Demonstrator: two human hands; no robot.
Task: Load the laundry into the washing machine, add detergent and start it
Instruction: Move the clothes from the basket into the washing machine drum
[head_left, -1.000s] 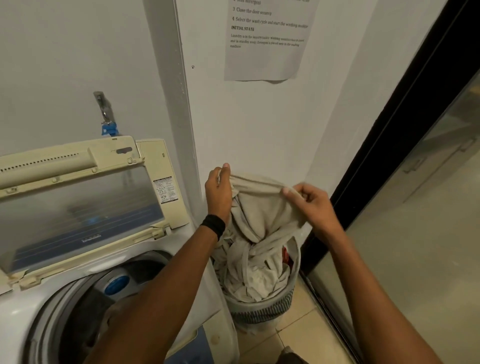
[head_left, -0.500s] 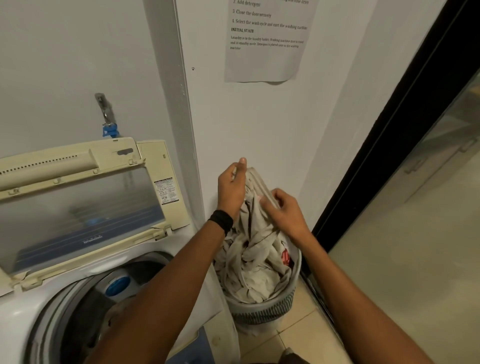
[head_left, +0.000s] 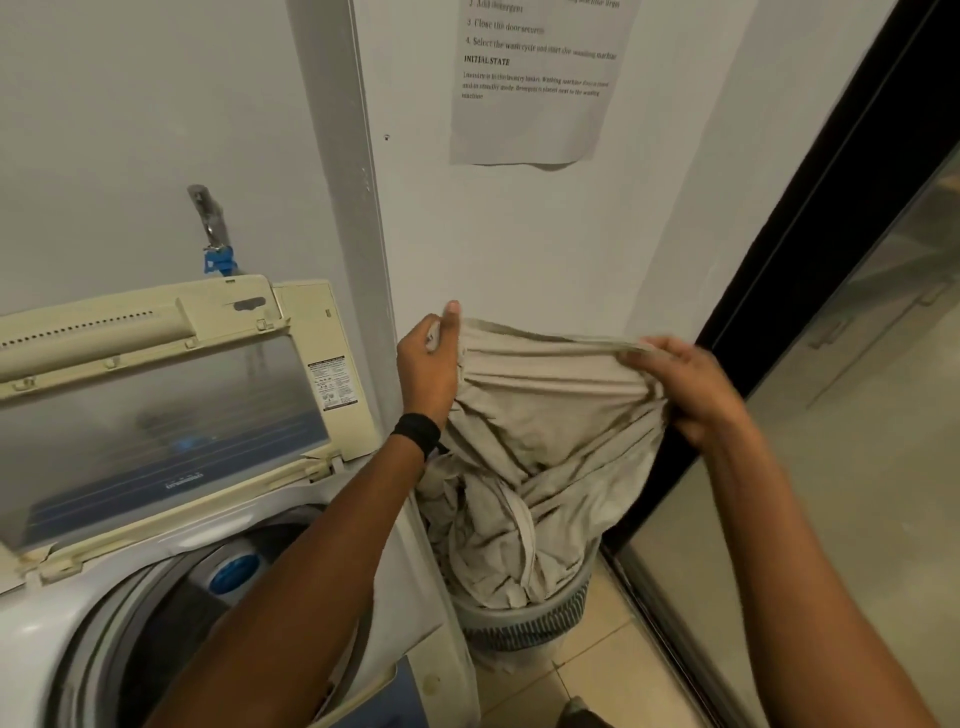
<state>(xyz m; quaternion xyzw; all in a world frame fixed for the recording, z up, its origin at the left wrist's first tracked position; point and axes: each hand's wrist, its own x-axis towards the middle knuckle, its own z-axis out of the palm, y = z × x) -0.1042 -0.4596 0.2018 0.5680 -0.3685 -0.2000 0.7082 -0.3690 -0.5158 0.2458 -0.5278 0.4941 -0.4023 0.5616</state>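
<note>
A beige cloth (head_left: 540, 431) hangs out of a grey slatted laundry basket (head_left: 524, 621) on the floor, right of the washing machine. My left hand (head_left: 428, 366) pinches the cloth's upper left edge; my right hand (head_left: 685, 387) grips its upper right edge, so the edge is stretched between them above the basket. The top-loading washing machine (head_left: 67, 618) stands at lower left, its cream lid (head_left: 156, 395) raised against the wall and the dark drum (head_left: 171, 639) exposed, partly hidden by my left forearm.
A tap with a blue fitting (head_left: 215, 254) sits on the wall behind the lid. A printed instruction sheet (head_left: 535, 78) hangs above the basket. A black-framed glass door (head_left: 810, 249) runs along the right. Beige floor tiles (head_left: 597, 680) lie in front.
My hands were close together on the bunched cloth; now the right hand has moved right and the cloth's top edge is spread wide between both hands.
</note>
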